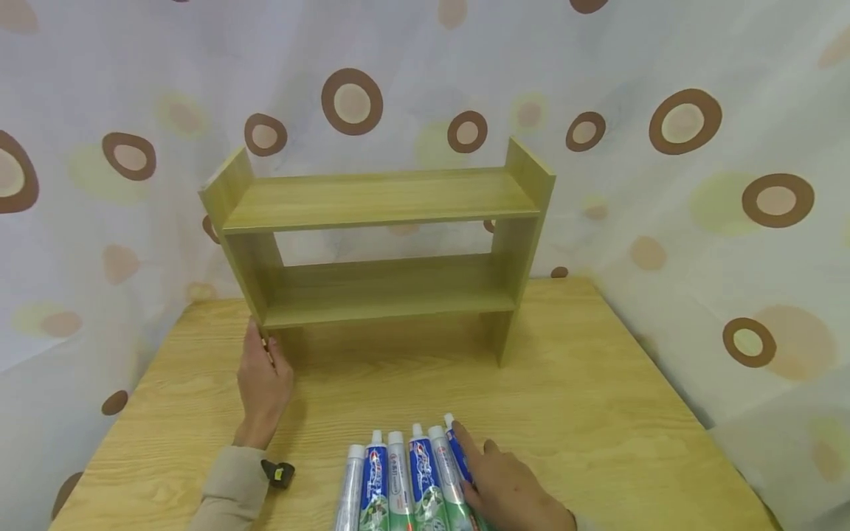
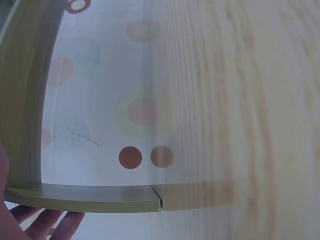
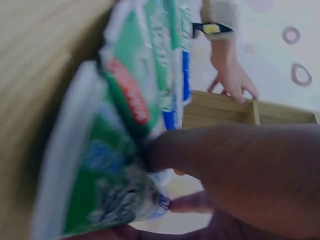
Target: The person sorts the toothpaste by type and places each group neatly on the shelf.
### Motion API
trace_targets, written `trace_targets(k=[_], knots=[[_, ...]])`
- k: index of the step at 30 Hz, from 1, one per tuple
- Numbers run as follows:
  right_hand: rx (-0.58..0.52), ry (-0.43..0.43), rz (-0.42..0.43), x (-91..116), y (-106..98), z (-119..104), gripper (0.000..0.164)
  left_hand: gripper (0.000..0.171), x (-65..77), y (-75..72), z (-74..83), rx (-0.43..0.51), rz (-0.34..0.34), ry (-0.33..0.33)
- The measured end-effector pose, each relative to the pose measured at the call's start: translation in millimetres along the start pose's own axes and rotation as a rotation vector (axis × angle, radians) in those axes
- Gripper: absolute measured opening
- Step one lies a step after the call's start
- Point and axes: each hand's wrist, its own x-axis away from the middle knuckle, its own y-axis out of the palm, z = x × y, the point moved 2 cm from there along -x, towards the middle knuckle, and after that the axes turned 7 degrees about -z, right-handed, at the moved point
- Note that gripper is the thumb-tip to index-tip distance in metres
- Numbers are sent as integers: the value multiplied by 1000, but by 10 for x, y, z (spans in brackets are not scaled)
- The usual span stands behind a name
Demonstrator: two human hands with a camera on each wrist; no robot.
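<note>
My left hand (image 1: 264, 377) gripping shelf (image 1: 392, 289), my right hand (image 1: 510, 483) pinching tube (image 3: 107, 185), green end (image 3: 80, 212) clear only in right wrist view

Room between tubes (image 1: 400, 472) and shelf (image 1: 388, 291)

Two-board wooden shelf (image 1: 392, 287), upright; six toothpaste tubes (image 1: 423, 472), blue or silver, side by side before it

Indoors, room type unclear, circle-patterned wall sheeting (image 1: 412, 110), wood-grain table (image 1: 564, 383)
</note>
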Motion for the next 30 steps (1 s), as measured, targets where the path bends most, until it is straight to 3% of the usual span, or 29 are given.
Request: trace_targets(k=[5,9,16,22,30], knots=[[34,-44,-51,-14,-26,25,101,51,-35,18,7,5,15,25],[38,-81,-65,-8,15,60,107,51,19,12,-11,-4,14,27],[-52,-21,-124,-56,-27,150,105,50,-2,6,-46,5,21,28],[-47,-69,-34,-77,-3,181,97,51,-10,14,-32,10,15,35],[-220,-11,67,-76,81,192,81,50,-12,17,-35,6,9,36]])
